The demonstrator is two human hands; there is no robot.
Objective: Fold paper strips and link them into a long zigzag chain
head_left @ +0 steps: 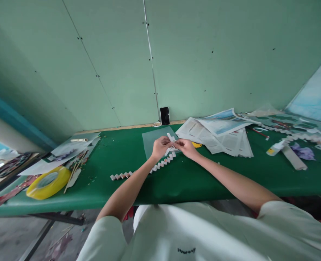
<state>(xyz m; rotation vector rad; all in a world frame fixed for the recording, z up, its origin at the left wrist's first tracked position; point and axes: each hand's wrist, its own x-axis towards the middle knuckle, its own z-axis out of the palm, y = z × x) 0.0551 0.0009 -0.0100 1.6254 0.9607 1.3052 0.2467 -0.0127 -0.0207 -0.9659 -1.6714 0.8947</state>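
Both hands meet over the middle of the green table. My left hand and my right hand pinch a folded white paper strip, which sticks up between the fingertips. Below them a zigzag chain of folded paper leads from the fingers down to the left, passing behind my left forearm; its far end lies flat on the table. Under the hands is a translucent sheet. A small yellow object lies beside my right hand, partly covered.
A phone leans upright against the green wall. Newspapers lie to the right, with a glue bottle and another paper chain farther over. On the left are a roll of yellow tape, thin sticks and paper sheets.
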